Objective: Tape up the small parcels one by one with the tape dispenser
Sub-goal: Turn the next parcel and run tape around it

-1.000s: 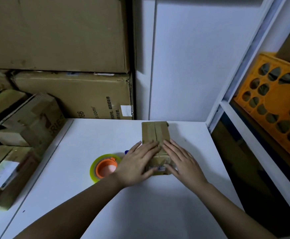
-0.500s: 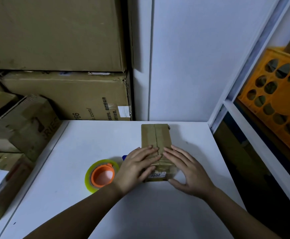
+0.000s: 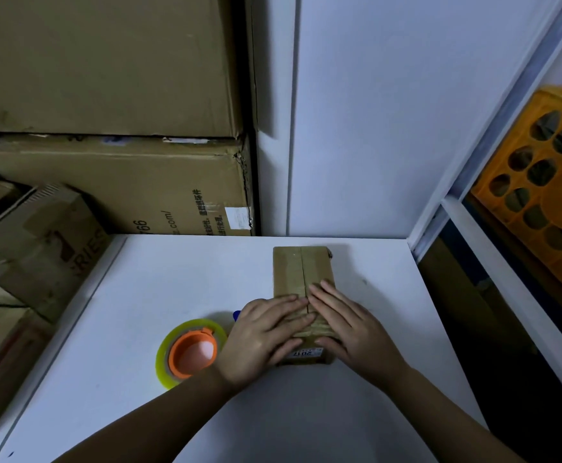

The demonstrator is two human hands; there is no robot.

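- Left hand [image 3: 262, 335] lies flat, fingers straight, pressing the parcel [image 3: 303, 289] near the tabletop's [image 3: 172, 282] far edge.
- Right hand [image 3: 349, 325] mirrors it, grip loose, holding nothing.
- Tape dispenser [image 3: 191, 352] sits just left.

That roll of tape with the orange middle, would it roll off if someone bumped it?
Probably not: the tape roll lies flat on its side on the white table, so a nudge would likely slide it. Stood on its edge, it could roll. It looks stiff, and probably light, being hollow in the middle.
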